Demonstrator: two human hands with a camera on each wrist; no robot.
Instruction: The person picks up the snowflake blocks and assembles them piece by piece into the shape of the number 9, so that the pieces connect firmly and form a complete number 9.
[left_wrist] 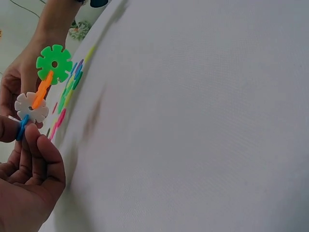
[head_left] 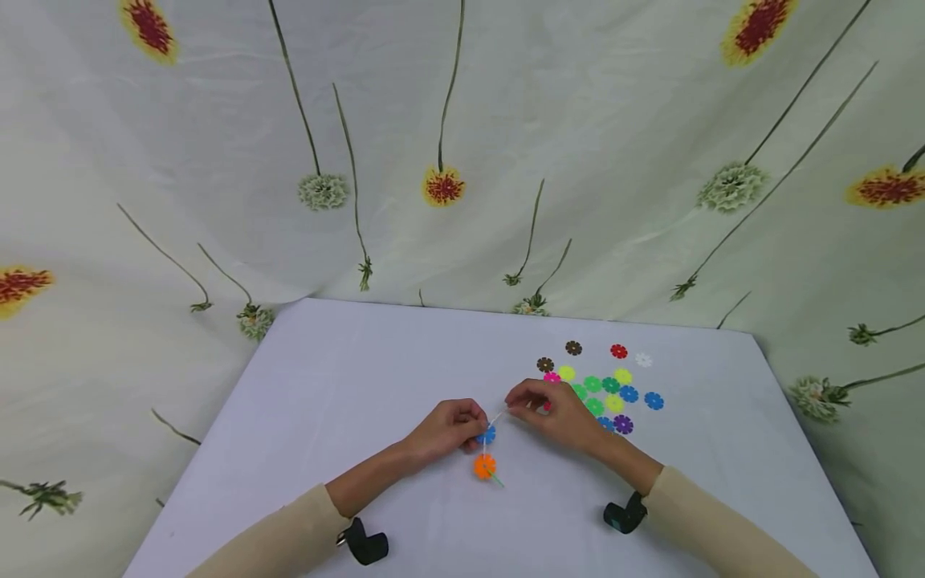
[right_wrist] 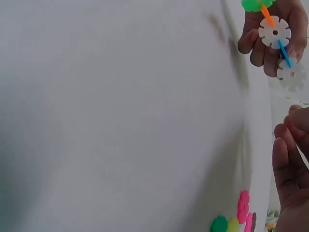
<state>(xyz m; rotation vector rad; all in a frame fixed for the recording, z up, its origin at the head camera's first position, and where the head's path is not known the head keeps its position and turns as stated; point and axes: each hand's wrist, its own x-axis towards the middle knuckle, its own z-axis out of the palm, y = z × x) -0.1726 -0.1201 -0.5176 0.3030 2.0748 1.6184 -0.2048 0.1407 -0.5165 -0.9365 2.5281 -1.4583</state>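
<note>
- We see the left hand point(head_left: 454, 427) pinching the blue disc point(head_left: 491, 434) between thumb and fingers
- Nearer us than the blue disc, we see the inner white disc point(right_wrist: 267, 36), orange disc point(head_left: 482, 461) and green disc point(left_wrist: 61, 72) chained to it
- The outer white disc point(right_wrist: 289, 83) joins the blue disc's other side
- Right of the blue disc, the right hand point(head_left: 560, 411) draws its fingertips together; we cannot tell whether they pinch anything
- We see loose discs point(head_left: 609, 389) right of and beyond the blue disc
</note>
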